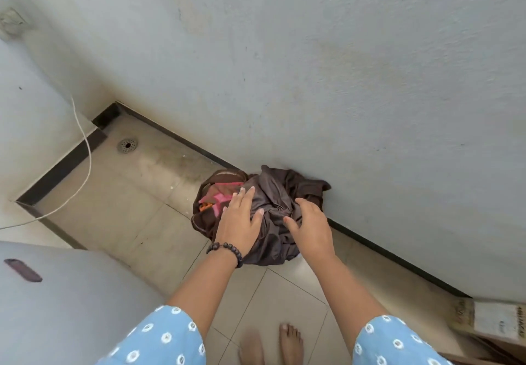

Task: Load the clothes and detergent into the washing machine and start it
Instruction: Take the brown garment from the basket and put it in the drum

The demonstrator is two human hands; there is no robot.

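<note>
So we're at the very first step: clothes (273,208) piled on the floor against the wall. My left hand (240,218) lies flat on them; right hand (308,225), loosely spread, holds nothing. Next I'd scoop the bundle over to the washer (71,302).

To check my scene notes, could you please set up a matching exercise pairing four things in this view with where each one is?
Things:
1. pile of clothes
2. floor drain
3. bead bracelet
4. white cable

Places:
A. on the left wrist
B. hanging down the wall at the left and trailing across the floor
C. on the floor against the wall, under both hands
D. set in the floor near the corner

Pairs: 1-C, 2-D, 3-A, 4-B
</note>
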